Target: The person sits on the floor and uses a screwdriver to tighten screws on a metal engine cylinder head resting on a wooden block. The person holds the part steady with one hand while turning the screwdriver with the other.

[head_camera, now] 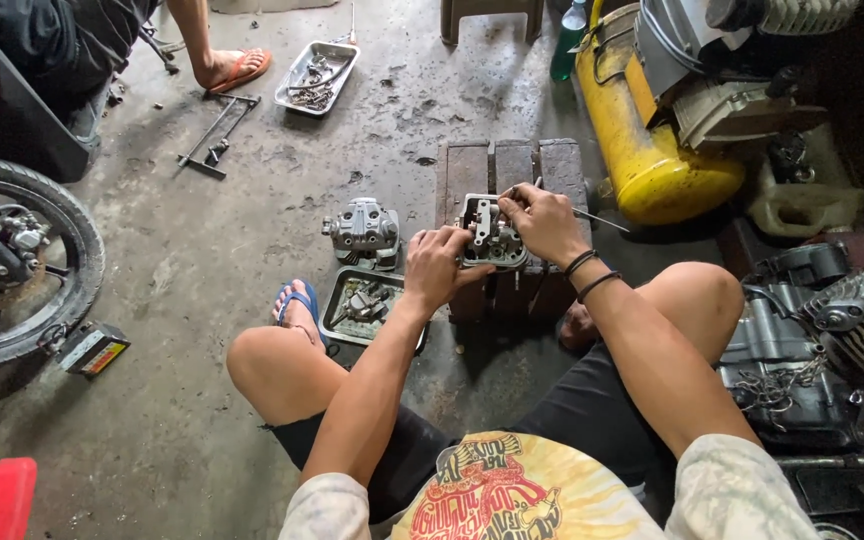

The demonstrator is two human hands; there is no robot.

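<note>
**Two hands working on an engine part atop a wooden block**

The person is sitting on the concrete floor (202, 300), gripping a grey metal engine part (490, 232) that is resting on a dark wooden block (512, 165) between the knees. The left hand (436, 265) is curling its fingers closed around the part's left side. The right hand (542, 220) is pinching shut over the part's top edge, and a thin metal rod (600, 219) is sticking out to the right from beneath it.

Just left of the block, a shallow metal tray (337, 325) is sitting beside a foot in a blue sandal (297, 300); it is holding small greasy metal pieces, too jumbled to tell apart. A second engine casting (363, 230) is standing just behind this tray. Farther off, near another person's sandalled foot (232, 68), a second metal tray (318, 75) is lying with small tools and loose hardware in it. A yellow compressor tank (642, 150) is lying to the right of the block.
</note>
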